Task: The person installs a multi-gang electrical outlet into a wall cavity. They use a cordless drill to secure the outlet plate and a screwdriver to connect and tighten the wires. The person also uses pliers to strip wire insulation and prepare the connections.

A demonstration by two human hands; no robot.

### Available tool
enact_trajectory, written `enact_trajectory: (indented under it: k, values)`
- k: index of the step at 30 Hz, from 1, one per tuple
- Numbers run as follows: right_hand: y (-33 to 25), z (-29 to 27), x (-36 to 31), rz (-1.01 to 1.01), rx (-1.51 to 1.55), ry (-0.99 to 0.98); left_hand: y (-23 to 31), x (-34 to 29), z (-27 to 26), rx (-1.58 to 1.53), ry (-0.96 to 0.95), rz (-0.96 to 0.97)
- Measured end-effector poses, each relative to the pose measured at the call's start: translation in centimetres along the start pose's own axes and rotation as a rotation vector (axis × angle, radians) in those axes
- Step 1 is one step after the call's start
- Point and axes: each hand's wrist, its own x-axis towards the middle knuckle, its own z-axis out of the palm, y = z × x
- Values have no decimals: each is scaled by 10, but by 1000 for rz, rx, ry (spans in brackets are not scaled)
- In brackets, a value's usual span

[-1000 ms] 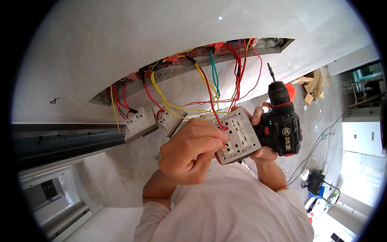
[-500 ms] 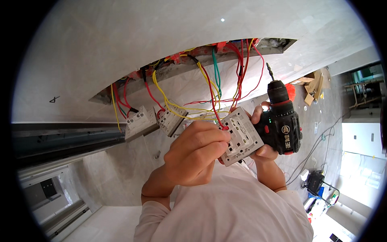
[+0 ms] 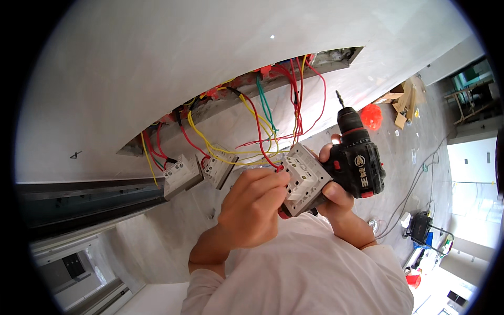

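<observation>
Both hands are working at a pale switch plate [image 3: 306, 180] — right in front of the white shirt!
We're seeing the right hand [image 3: 338, 198] gripping the plate together with a black drill [image 3: 362, 163], its bit pointing up toward the wall. The left hand [image 3: 255, 202] is bunching its fingers at the plate's left edge, beside a red wire [image 3: 259, 128] — we aren't managing to tell what they're pinching. Two wired modules [image 3: 182, 176] are hanging farther left, below the wall slot [image 3: 336, 62].

hands [image 3: 254, 205]: 2 | sw. plates [image 3: 307, 181]: 3 | drill [image 3: 361, 164]: 1 | wall slot [image 3: 336, 59]: 1
</observation>
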Motion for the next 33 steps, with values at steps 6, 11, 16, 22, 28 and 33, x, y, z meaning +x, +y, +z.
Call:
enact_trajectory:
  k: [6,11,16,22,28,33]
  values:
    - [-1,-5,0,29,-35,73,10,-2,3,-275,99,-215]
    - [0,-5,0,64,22,72,1,-14,9,-130,150,-203]
    - [3,-3,-4,88,59,97,-8,-13,6,3,96,-30]
    - [4,-3,-6,123,101,141,-13,-13,16,10,99,38]
    - [3,-12,-5,115,117,131,-7,-14,31,-105,136,2]
    - [2,-12,-6,150,95,164,2,-16,53,-39,264,-95]
